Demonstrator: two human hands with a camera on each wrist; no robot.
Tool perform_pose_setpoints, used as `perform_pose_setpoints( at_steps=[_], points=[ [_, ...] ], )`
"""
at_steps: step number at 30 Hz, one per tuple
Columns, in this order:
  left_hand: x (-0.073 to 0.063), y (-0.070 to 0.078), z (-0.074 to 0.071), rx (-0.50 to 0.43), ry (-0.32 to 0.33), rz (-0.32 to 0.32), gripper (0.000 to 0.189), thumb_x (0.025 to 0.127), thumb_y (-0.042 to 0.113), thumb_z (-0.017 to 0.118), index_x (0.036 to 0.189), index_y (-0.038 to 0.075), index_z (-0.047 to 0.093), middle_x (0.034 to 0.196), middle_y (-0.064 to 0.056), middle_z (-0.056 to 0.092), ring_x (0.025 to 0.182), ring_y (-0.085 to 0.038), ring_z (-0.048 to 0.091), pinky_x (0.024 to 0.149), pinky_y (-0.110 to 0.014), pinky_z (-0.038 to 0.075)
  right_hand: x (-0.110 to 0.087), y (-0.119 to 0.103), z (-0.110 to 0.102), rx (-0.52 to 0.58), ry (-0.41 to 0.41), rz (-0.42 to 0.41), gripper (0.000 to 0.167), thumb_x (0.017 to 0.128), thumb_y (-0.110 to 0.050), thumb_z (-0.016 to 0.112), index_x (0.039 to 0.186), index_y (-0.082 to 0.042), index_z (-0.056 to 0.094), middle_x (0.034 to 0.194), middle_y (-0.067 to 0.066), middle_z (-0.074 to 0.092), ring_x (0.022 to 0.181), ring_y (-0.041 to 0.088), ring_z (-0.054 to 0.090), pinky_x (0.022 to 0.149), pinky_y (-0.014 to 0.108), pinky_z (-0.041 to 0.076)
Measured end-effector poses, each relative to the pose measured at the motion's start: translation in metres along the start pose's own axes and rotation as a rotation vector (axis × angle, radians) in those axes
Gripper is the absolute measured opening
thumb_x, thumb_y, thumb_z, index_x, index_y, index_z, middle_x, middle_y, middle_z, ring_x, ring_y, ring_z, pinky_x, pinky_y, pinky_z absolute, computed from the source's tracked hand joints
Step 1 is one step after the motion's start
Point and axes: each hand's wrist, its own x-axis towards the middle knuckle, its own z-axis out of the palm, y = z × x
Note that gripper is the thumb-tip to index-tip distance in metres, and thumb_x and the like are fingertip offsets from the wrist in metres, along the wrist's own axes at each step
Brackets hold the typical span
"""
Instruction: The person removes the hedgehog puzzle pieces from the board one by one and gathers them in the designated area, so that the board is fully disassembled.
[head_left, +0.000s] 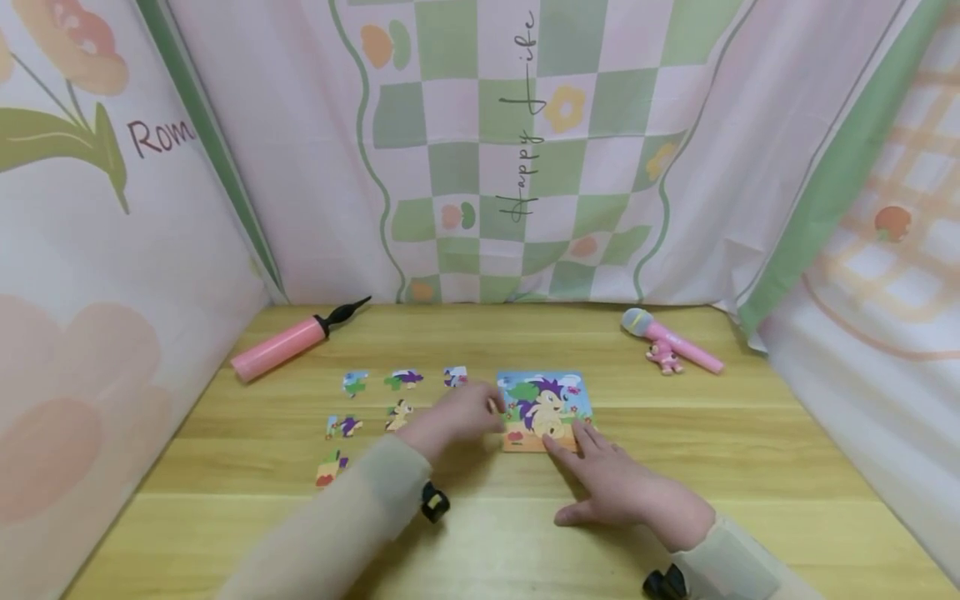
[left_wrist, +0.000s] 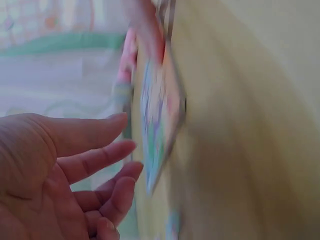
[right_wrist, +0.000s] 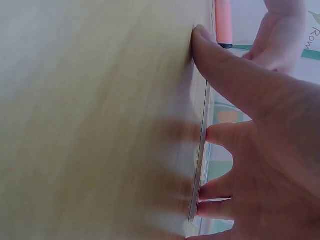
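Observation:
A square picture puzzle (head_left: pixel 543 408) with a purple-spined hedgehog lies flat on the wooden table. My left hand (head_left: pixel 465 417) hovers beside its left edge; in the left wrist view the loosely bent fingers (left_wrist: pixel 120 172) hold nothing. With fingers spread, my right hand (head_left: pixel 615 475) rests its fingertips on the puzzle's lower right part, while its thumb (right_wrist: pixel 215 52) is down on the table. Left of the puzzle lie several loose puzzle pieces, among them a purple and green piece (head_left: pixel 405 379), a beige piece (head_left: pixel 400 414) and a red and yellow piece (head_left: pixel 327 471) partly behind the left sleeve.
A pink hand pump (head_left: pixel 281 348) with a black nozzle lies at the back left. At the back right are a pink toy microphone (head_left: pixel 686 346) and a small pink figure (head_left: pixel 664 358) against it. Patterned curtains (head_left: pixel 510 167) close off the back and sides.

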Motion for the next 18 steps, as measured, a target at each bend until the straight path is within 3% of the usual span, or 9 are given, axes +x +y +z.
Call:
perform_pose_setpoints(
  at_steps=[5,8,13,18],
  points=[
    [0.019,0.024,0.025,0.144,-0.019,0.020,0.040,0.081,0.024,0.080,0.117,0.014,0.067,0.113,-0.001,0.066,0.099,-0.018,0.060,0.088,-0.037,0.049,0.001,0.000,0.000,-0.006,0.017,-0.013,0.101,0.077,-0.063,0.071,0.155,-0.016,0.030,0.154,0.037,0.009,0.142,0.052,0.012,0.105,0.070,0.021],
    [0.028,0.029,0.035,0.192,-0.006,0.009,0.042,0.078,0.023,0.081,0.117,0.014,0.067,0.110,0.000,0.066,0.099,-0.018,0.060,0.087,-0.035,0.050,0.001,0.000,0.000,-0.002,0.022,-0.014,0.101,0.077,-0.062,0.072,0.155,-0.015,0.030,0.154,0.038,0.009,0.142,0.052,0.011,0.105,0.071,0.021],
    [0.035,0.033,0.044,0.200,0.000,-0.021,0.032,0.077,0.018,0.079,0.106,0.014,0.066,0.099,0.003,0.064,0.087,-0.015,0.058,0.078,-0.031,0.050,0.000,-0.001,0.000,-0.002,0.027,-0.021,0.101,0.077,-0.062,0.072,0.156,-0.016,0.029,0.154,0.038,0.009,0.141,0.054,0.012,0.104,0.071,0.021],
    [0.039,0.032,0.046,0.175,-0.014,-0.035,0.025,0.079,0.018,0.078,0.099,0.018,0.064,0.098,0.005,0.062,0.084,-0.013,0.056,0.074,-0.029,0.049,0.000,-0.001,-0.001,0.002,0.029,-0.023,0.102,0.077,-0.062,0.072,0.156,-0.015,0.029,0.154,0.038,0.009,0.141,0.053,0.012,0.105,0.071,0.021]
  ],
)
